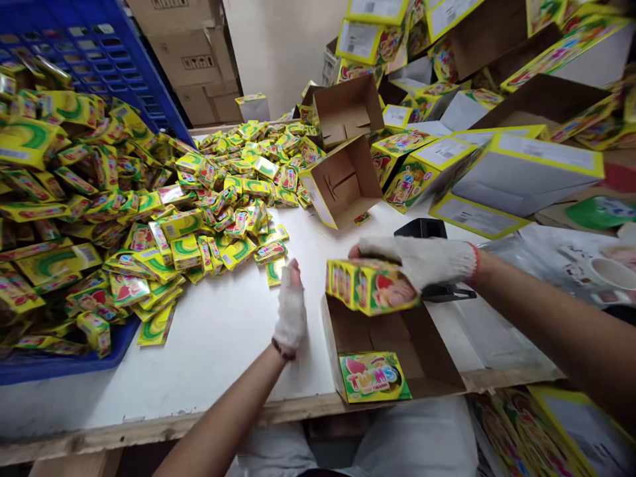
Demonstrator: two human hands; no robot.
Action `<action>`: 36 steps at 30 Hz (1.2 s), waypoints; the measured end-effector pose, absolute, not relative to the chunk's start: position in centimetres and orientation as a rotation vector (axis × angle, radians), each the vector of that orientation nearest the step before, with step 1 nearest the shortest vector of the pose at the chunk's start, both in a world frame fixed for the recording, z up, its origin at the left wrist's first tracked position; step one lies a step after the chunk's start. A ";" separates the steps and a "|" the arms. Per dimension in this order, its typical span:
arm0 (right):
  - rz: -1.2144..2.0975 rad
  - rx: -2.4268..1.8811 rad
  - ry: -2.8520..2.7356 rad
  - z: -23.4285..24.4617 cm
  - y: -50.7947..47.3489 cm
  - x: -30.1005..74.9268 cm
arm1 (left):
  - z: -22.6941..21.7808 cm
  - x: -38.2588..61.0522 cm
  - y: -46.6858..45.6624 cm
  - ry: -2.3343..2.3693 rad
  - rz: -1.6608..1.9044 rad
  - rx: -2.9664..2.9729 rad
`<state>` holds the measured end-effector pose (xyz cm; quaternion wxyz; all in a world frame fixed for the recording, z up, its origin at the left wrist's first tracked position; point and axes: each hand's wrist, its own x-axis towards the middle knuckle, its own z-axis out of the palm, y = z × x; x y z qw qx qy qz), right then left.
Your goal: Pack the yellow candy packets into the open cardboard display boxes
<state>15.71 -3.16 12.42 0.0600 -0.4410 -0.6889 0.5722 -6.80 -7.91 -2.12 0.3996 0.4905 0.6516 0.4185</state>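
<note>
My right hand [422, 257], in a white fingerless glove, grips a row of several small yellow-green boxes [370, 286] with watermelon pictures. It holds them over the far part of an open brown-lined carton [433, 354] at the table's front edge. Inside the carton, near its front, lies one small box [375, 379] marked "TWINS". My left hand [290, 310], gloved alike, is left of the carton with its fingers stretched out and nothing in them. A loose small box [275, 271] lies just beyond its fingertips.
Many small boxes [238, 192] spread over the white table [218, 358] from a blue crate [124, 79] on the left. Open cartons [348, 179] and piled display cartons [527, 159] fill the back right. A black object [421, 228] stands behind my right hand.
</note>
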 end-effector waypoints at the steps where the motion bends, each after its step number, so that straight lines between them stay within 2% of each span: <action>1: 1.909 -1.353 -2.065 12.7 -4.2 16.1 | -2.4 -6.6 -10.2 1.551 1.078 1.191; 4: 2.179 -1.492 -2.094 11.0 -6.1 15.7 | -3.0 -5.1 -15.4 1.349 1.093 1.058; 8: 2.257 -1.430 -2.078 6.9 -6.8 13.8 | -2.8 -3.1 -17.3 1.315 1.058 1.026; 11: 2.063 -1.356 -2.136 5.3 -8.0 12.7 | -2.2 -2.7 -17.0 1.417 0.992 1.104; 16: 1.491 -1.621 -2.191 3.8 -11.0 11.5 | -1.8 -2.5 -16.9 1.438 0.896 1.102; 19: 1.308 -1.726 -2.322 3.5 -11.4 10.7 | -2.1 -2.5 -17.3 1.446 0.881 1.080; 24: 1.174 -1.667 -2.441 3.5 -10.9 10.2 | -2.2 -4.9 -15.1 1.426 0.893 1.368; 27: 1.218 -1.654 -2.442 3.6 -10.8 10.8 | -0.5 -8.5 -9.5 1.643 0.880 1.798; 28: 1.256 -1.622 -2.432 3.9 -10.7 11.1 | 0.3 -9.9 -7.3 1.784 0.803 1.943; 30: 1.284 -1.555 -2.375 4.7 -10.4 11.7 | 1.6 -12.4 -3.3 2.028 0.407 2.147; 33: 1.236 -1.525 -2.225 6.4 -9.4 12.2 | 2.6 -14.7 -0.2 2.067 0.229 2.192; 36: 1.110 -1.570 -2.076 7.8 -7.5 11.6 | 2.7 -14.7 -0.5 2.063 0.220 2.208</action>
